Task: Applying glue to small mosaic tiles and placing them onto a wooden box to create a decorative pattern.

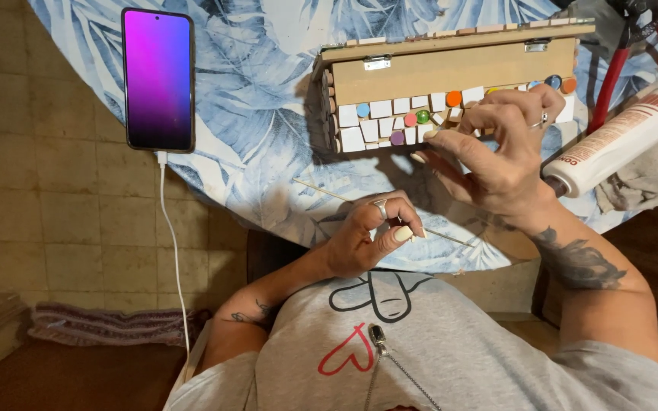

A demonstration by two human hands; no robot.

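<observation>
Evidently mosaic work, seen from above. A wooden box lies on its side on the counter, toward the far right, lid hinges up, so the face being tiled turns toward the person. White square tiles and coloured glass beads cover that face in rows.

Right hand hovers at the box's near face, fingers curled and pinched at the tile row; the grip looks closed on something small, but what it holds I cannot tell. Left hand sits at the counter's near edge, clenched around a thin wooden stick that slants across the cloth, its far tip pointing left.

Phone, screen lit purple, lies near the left edge, its white cable dropping off toward the floor. A white bottle rests on its side at the right, just beside the right wrist. Red-handled pliers lie at the far right corner.

Open room: the leaf-print stretch between phone and box. Right side crowded.
</observation>
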